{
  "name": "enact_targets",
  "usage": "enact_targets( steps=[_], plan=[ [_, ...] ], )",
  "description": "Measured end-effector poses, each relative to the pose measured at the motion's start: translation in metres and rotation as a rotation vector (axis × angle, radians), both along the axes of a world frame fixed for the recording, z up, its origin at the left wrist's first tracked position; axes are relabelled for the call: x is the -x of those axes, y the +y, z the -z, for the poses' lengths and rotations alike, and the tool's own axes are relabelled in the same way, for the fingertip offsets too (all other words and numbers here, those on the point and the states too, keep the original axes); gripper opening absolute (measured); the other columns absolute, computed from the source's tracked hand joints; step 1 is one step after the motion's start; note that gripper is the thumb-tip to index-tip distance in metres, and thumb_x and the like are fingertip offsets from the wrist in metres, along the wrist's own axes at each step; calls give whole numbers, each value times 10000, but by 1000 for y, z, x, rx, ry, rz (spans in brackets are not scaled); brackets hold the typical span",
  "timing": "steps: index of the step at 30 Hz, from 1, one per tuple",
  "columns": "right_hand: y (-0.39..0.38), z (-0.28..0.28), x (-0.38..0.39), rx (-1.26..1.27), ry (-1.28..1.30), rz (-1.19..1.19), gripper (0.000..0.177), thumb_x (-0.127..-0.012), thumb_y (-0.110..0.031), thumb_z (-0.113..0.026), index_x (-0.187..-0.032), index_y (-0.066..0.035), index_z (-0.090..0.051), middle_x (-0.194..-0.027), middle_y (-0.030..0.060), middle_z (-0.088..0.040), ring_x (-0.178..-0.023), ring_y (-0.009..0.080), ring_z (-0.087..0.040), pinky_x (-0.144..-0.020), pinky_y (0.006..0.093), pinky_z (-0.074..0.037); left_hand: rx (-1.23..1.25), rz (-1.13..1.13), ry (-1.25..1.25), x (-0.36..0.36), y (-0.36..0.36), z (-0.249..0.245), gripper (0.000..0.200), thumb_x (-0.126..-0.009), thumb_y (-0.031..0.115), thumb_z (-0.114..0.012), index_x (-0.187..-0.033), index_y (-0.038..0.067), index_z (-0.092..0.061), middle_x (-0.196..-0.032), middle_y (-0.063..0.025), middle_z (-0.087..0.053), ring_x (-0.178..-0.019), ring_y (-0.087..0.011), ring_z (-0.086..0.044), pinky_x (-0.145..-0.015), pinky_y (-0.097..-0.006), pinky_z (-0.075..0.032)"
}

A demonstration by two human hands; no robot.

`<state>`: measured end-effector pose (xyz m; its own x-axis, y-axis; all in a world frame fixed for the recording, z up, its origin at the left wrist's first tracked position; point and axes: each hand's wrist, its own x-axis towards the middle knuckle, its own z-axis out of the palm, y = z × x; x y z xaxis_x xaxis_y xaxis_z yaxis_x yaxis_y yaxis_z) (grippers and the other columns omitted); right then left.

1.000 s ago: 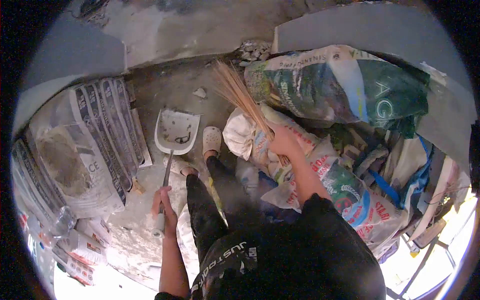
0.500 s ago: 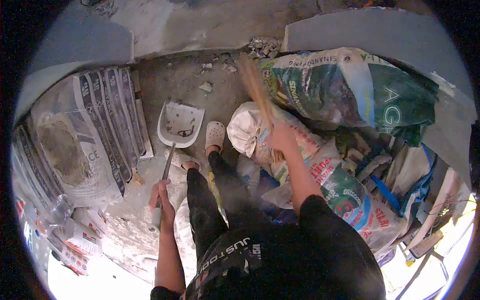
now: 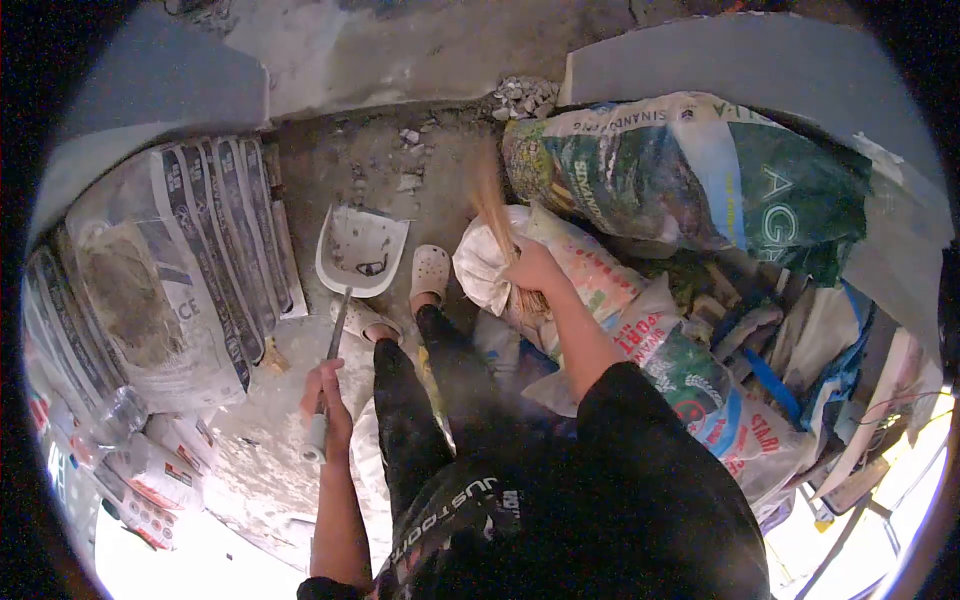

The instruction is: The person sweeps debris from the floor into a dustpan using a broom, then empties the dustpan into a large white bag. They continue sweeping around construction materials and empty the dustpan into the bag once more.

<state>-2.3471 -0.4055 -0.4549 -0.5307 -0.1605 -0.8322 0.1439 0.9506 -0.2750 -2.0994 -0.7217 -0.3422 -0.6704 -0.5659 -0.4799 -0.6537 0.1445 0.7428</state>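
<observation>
My left hand point(image 3: 328, 392) is closed around the long handle of a white dustpan point(image 3: 362, 240). The pan lies on the dusty floor in front of my feet, with some debris and a dark curled piece in it. A straw broom point(image 3: 487, 205) is gripped in my right hand point(image 3: 533, 268), above the tied end of a white sack point(image 3: 483, 262). The broom's bristles point away from me and are blurred. Loose rubble pieces point(image 3: 410, 182) lie on the floor between the pan and the broom.
Stacked cement bags point(image 3: 150, 280) stand at the left. A green and white sack point(image 3: 690, 180) and a printed sack point(image 3: 690, 390) lie at the right, beside mixed scraps. A gravel heap point(image 3: 525, 97) sits by the far edge. My shoes point(image 3: 430, 272) are near the pan.
My right hand has moved left with the broom, closer to the white sack's tied end. Small rubble pieces on the floor have shifted. The dustpan has stayed nearly still.
</observation>
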Motion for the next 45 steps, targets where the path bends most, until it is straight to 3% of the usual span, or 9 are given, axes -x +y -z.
enact_targets(
  steps=[5,11,16,19,23,26,36,42,45],
  plan=[
    [5,-43,2,-25,158,-23,656,-686,-184,-634,-1325,-94,-517,-1002,279,-640,-960,420,-619,-852,455,-493,5,-44,11,-1,-7,-15,339,-1019,262,-433,-992,0,-647,-963,-122,-668,-932,-206,-611,-853,-332,-452],
    [-25,3,4,0,105,-156,733,-659,-163,-639,-1373,-122,-474,-991,269,-646,-950,413,-622,-849,463,-498,-14,-31,1,11,-17,-11,352,-1023,272,-429,-983,1,-650,-970,-131,-672,-1016,-226,-609,-918,-332,-432],
    [-31,-74,14,43,71,-269,758,-668,-167,-644,-1394,-112,-437,-1004,247,-651,-951,412,-619,-872,470,-489,-4,27,-45,22,-23,-12,359,-1023,276,-429,-985,0,-655,-982,-142,-675,-1023,-237,-608,-931,-336,-426],
    [10,-38,18,22,311,-233,731,-670,-167,-643,-1376,-130,-459,-998,252,-648,-930,415,-620,-849,475,-494,-32,-26,30,11,-31,5,370,-1021,288,-434,-991,-4,-658,-993,-140,-676,-1025,-236,-606,-931,-333,-426],
    [3,16,28,-54,191,-69,678,-672,-165,-650,-1333,-123,-503,-995,260,-646,-924,419,-622,-824,473,-505,-80,-72,39,17,-31,7,377,-1019,293,-443,-999,-15,-660,-997,-132,-678,-1018,-223,-602,-920,-322,-429],
    [-16,3,9,-49,137,-384,612,-692,-150,-631,-1295,-120,-529,-962,263,-649,-898,426,-628,-800,482,-513,-53,-65,24,25,-31,6,373,-1020,281,-445,-1000,-24,-658,-995,-131,-678,-1008,-206,-600,-907,-316,-435],
    [-18,8,3,-98,43,-352,632,-682,-141,-628,-1301,-106,-509,-923,240,-663,-880,414,-637,-790,488,-516,-77,-91,30,27,-27,5,347,-1021,243,-447,-995,-35,-653,-978,-108,-673,-973,-183,-591,-892,-307,-439],
    [-19,-54,7,-75,167,-98,670,-665,-163,-650,-1319,-124,-511,-928,236,-667,-881,412,-641,-781,476,-517,-82,-86,37,24,-28,9,345,-1023,235,-433,-1004,-35,-647,-1004,-122,-667,-966,-191,-595,-885,-303,-439],
    [7,10,5,57,127,33,748,-656,-177,-676,-1375,-154,-474,-978,244,-661,-931,413,-634,-816,458,-515,-67,-49,38,26,-27,8,363,-1022,266,-431,-1007,-26,-648,-1010,-125,-665,-981,-202,-594,-894,-313,-433]
  ],
)
